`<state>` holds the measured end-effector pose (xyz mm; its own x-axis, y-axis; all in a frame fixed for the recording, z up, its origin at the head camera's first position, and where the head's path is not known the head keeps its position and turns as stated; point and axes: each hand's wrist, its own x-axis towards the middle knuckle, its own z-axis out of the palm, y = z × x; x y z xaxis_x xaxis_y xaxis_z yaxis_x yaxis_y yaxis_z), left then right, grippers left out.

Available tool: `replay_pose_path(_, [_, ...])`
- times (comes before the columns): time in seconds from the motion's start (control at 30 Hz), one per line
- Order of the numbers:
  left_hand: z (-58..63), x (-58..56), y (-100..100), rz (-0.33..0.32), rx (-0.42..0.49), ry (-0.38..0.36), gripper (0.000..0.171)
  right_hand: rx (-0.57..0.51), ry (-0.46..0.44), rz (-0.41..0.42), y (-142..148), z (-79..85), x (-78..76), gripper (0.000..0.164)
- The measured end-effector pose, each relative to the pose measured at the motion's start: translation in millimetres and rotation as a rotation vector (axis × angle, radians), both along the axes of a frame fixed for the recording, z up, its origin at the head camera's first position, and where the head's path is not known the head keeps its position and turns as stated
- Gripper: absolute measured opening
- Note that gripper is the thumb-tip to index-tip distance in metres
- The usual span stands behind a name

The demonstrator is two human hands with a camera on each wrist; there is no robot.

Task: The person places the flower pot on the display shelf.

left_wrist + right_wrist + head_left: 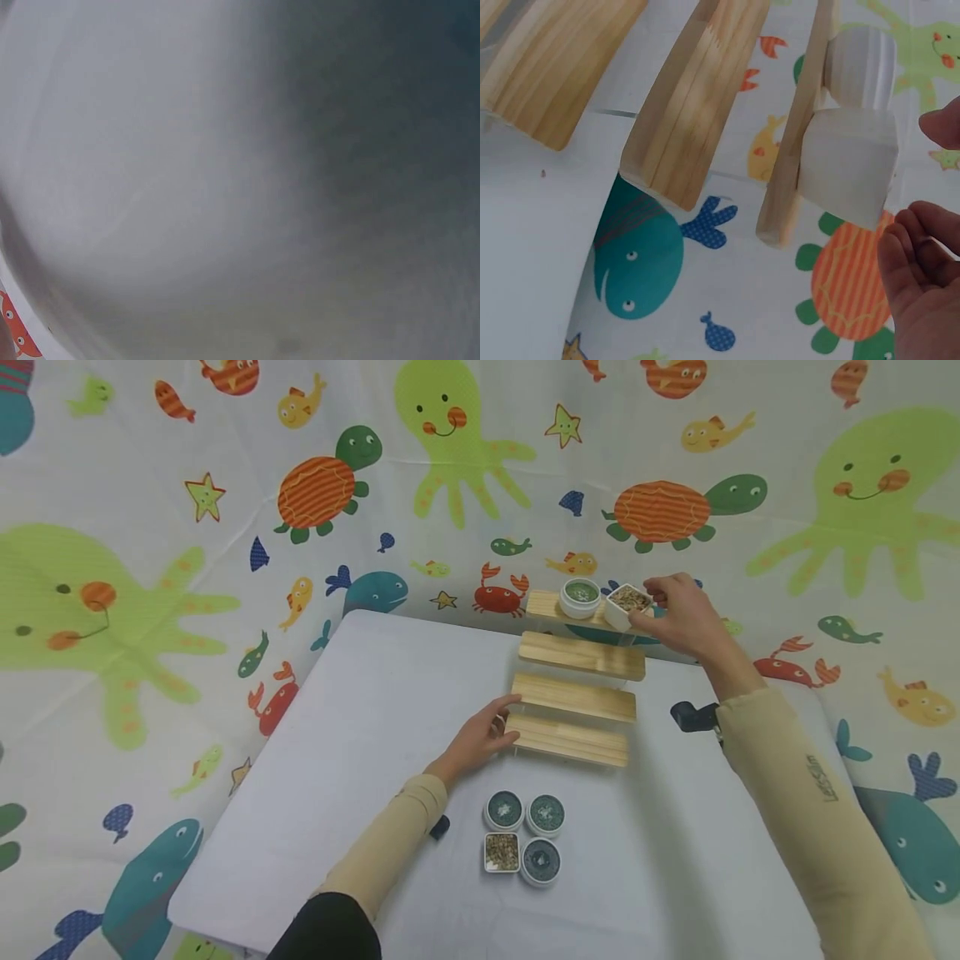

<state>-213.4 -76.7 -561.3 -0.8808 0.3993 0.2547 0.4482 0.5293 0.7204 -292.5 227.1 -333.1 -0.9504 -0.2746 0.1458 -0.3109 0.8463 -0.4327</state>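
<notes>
From where I stood, the person's right hand (686, 612) was over at the far end of the wooden stand (582, 656), just beside a square white pot (630, 600) that sat on the topmost board (542, 604). Its thumb and fingers (905, 270) were spread apart, with a slight gap showing between thumb and pot. A round white pot (581, 597) with a green top stood right next to it, on the left. The left hand (476, 742) held the stand by its left side, thumb and fingers bent at the ends of the two nearest boards. Nearer, on the white bench (375, 710), three round pots (545, 814) and another square one (502, 852) stood close together. Behind it all hung a sea-creature cloth (480, 547).
</notes>
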Motion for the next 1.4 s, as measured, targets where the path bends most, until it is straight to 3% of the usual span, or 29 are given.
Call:
replay_pose_path(0.27, [3.0,0.4,8,0.021,0.001,-0.021,0.063,0.013,0.023,0.05,5,2.9,7.1,0.062])
replay_pose_path(0.5, [5.0,0.5,13,0.035,-0.012,-0.034,0.062,0.037,-0.019,0.097,7,1.9,18.7,0.064])
replay_pose_path(0.67, [4.4,0.2,14,0.046,-0.01,-0.032,0.063,0.038,-0.064,0.122,6,-2.3,26.4,0.064])
replay_pose_path(1.03, [2.4,-0.8,16,0.048,-0.003,-0.004,0.063,0.063,-0.053,0.181,6,-13.5,43.8,0.064])
replay_pose_path(1.4, [4.6,1.0,14,0.042,-0.004,-0.02,0.062,0.076,-0.13,0.206,1,-24.6,58.8,0.064])
